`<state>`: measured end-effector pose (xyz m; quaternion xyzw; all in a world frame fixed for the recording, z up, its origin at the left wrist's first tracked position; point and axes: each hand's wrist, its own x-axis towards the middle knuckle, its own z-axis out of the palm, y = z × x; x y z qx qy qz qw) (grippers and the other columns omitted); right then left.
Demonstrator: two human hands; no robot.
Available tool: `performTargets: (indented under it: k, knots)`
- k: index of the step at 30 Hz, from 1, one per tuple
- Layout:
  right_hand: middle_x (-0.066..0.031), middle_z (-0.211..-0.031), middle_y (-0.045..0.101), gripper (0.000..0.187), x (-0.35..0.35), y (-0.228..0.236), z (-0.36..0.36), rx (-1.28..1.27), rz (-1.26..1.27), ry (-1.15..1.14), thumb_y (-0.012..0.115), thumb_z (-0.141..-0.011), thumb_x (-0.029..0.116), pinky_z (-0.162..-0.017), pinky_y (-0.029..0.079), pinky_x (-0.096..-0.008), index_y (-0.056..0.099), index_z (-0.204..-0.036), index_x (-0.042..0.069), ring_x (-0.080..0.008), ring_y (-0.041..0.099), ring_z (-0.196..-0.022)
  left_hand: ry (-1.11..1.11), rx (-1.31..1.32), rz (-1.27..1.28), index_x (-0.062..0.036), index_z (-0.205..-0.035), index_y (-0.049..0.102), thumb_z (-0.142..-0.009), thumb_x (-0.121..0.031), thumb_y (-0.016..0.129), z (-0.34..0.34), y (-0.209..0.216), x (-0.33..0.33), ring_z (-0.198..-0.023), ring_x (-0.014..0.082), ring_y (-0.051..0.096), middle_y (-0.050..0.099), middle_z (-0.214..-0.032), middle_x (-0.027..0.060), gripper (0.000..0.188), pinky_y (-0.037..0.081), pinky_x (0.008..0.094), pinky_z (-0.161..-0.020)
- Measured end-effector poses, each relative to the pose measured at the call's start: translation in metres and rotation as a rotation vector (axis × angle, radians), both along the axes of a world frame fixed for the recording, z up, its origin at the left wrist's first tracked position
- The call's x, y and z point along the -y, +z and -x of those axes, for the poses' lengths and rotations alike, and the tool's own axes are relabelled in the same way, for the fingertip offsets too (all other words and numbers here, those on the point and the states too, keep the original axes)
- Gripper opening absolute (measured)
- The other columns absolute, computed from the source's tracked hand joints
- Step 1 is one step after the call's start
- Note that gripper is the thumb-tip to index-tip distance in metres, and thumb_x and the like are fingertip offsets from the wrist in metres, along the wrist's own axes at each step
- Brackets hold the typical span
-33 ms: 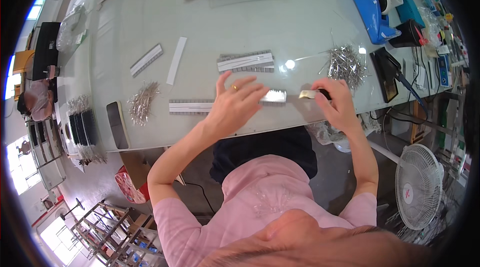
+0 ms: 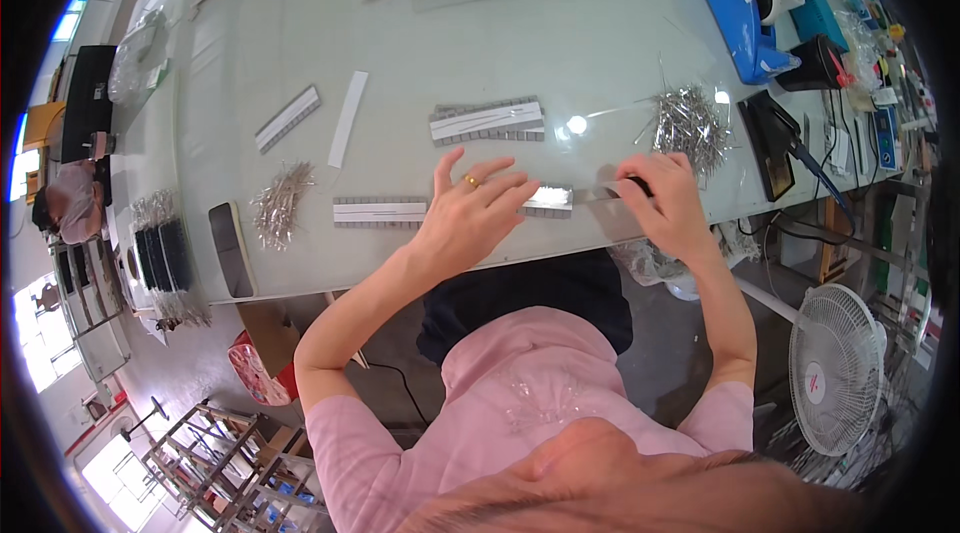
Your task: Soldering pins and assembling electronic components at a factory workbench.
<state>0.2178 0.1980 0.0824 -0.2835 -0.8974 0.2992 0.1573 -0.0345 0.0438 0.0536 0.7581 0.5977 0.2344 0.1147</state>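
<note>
In the head view, a long strip, white with grey ruled borders, lies on the desk near its front edge and serves as landmark here. The left hand, a gold ring on one finger, lies over the strip's middle and hides it; its grip is loose, fingers spread, and whether it pinches anything underneath cannot be told. The strip's right end shows a bright, silvery surface.

Just off that right end, the right hand has its grip closed around a small tool with a dark handle; the tool's pale tip is blurred and points toward the strip.

Directly beyond the strip lies a stack of similar strips. Beyond its left end are a plain white strip and a short ruled strip. Left of it sit a small heap of silvery wires and, farther out, a phone. Beyond and right of it are a larger wire pile and a blue tape dispenser.
</note>
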Motion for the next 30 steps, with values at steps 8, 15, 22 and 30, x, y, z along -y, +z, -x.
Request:
performTargets:
  k: [8, 15, 22, 30]
  knots:
    - [0.0018, -0.074, 0.062, 0.026, -0.012, -0.023, 0.034, 0.012, -0.303, 0.167, 0.074, -0.082, 0.036, -0.087, 0.037, -0.0414, 0.061, -0.084, 0.013, -0.0198, 0.055, -0.079, 0.102, -0.079, -0.033, -0.0086, -0.132, 0.060, -0.079, -0.025, 0.078, -0.040, -0.013, 0.033, -0.131, 0.0237, 0.049, 0.055, -0.139, 0.0048, 0.058, 0.030, 0.0518, -0.110]
    - [0.0024, -0.074, 0.061, 0.027, -0.025, -0.031, 0.043, -0.005, -0.335, 0.230, 0.075, -0.081, 0.037, -0.089, 0.036, -0.0418, 0.061, -0.085, 0.015, -0.0191, 0.055, -0.082, 0.158, -0.141, -0.023, -0.0049, -0.135, 0.058, -0.083, -0.039, 0.072, -0.053, -0.020, 0.033, -0.130, 0.0249, 0.047, 0.053, -0.141, 0.0065, 0.064, 0.032, 0.0513, -0.109]
    - [0.0019, -0.073, 0.059, 0.026, -0.031, -0.027, 0.050, 0.009, -0.318, 0.320, 0.077, -0.078, 0.035, -0.090, 0.037, -0.0421, 0.061, -0.085, 0.015, -0.0188, 0.056, -0.083, 0.131, -0.176, -0.019, -0.0046, -0.134, 0.058, -0.083, -0.038, 0.072, -0.049, -0.022, 0.034, -0.131, 0.0256, 0.046, 0.052, -0.142, 0.0068, 0.063, 0.035, 0.0520, -0.108]
    - [-0.0010, -0.074, 0.058, 0.033, -0.023, -0.028, 0.064, 0.029, -0.434, 0.442, 0.078, -0.074, 0.040, -0.088, 0.039, -0.0411, 0.060, -0.081, 0.013, -0.0201, 0.056, -0.081, 0.109, -0.145, 0.002, -0.0039, -0.134, 0.059, -0.081, -0.037, 0.074, -0.045, -0.022, 0.035, -0.133, 0.0286, 0.045, 0.051, -0.143, 0.0083, 0.064, 0.038, 0.0533, -0.107]
